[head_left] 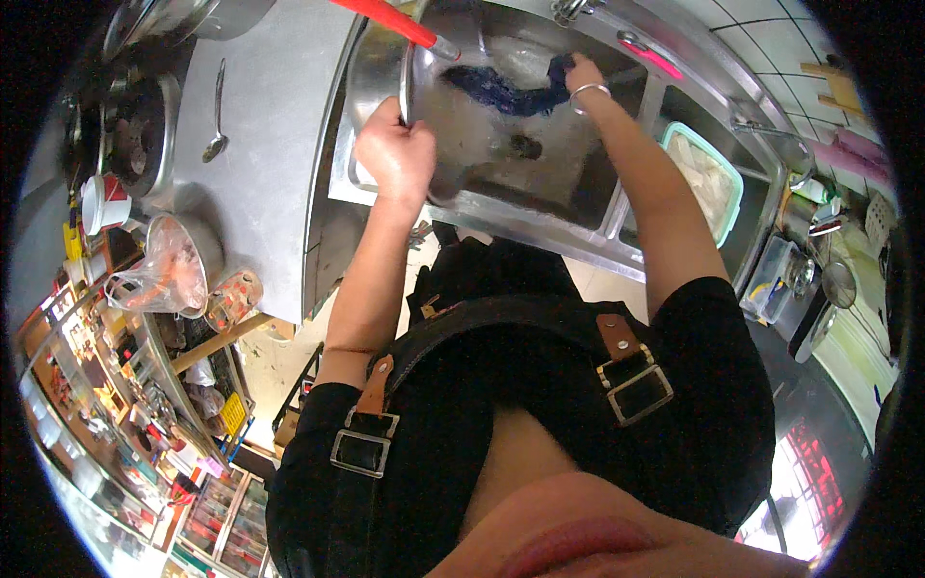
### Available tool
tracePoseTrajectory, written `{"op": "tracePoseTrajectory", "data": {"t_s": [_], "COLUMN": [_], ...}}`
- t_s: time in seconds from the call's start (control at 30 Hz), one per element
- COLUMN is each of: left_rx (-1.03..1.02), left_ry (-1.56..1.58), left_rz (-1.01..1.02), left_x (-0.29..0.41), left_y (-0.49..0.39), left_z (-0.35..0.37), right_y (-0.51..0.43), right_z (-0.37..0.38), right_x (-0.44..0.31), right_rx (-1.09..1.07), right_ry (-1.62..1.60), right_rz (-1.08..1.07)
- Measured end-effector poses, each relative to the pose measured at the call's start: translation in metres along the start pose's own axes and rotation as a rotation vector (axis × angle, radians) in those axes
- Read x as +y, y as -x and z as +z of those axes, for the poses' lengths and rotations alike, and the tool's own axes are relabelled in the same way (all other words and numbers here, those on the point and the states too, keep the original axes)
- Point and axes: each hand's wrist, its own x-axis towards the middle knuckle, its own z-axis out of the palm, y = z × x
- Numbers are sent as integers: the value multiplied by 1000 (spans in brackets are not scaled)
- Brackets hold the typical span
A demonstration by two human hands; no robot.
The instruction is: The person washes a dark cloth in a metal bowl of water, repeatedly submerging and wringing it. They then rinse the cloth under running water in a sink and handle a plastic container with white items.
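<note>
My left hand [396,148] is closed on the rim of a large metal vessel [376,79], which stands tilted at the left side of a stainless steel sink. In my right hand [584,76], one end of a dark blue wet cloth [513,94] is gripped, and the rest of it stretches left across the sink basin [556,173]. A silver bangle is on my right wrist. Above my left hand, a red handle [394,22] with a metal tip reaches in from the top. Its far end is out of view.
A pink-handled tool [650,54] lies on the sink's back ledge. In the right basin sits a pale green-rimmed tub [738,189]. On the left metal counter [267,144] are a spoon [217,115] and a metal pot [209,246] with a plastic bag; a burner [141,137] is beyond.
</note>
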Motion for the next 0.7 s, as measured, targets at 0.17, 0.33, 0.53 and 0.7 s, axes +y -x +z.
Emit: {"op": "tracePoseTrajectory", "data": {"t_s": [0.17,0.33,0.53,0.7], "left_rx": [85,124,227,67], "left_ry": [-140,-174,6,429], "left_rz": [346,600,476,-132], "left_x": [-8,1,-5,-20], "left_y": [1,-8,-20,-23], "left_z": [-8,-34,-39,-6], "right_y": [-52,-84,-61,-63], "right_z": [-62,-106,-102,-82], "right_x": [-11,-62,-60,7], "right_rx": [319,-92,6,-255], "right_ry": [-102,1056,393,668], "right_rz": [-52,-222,-59,-112]}}
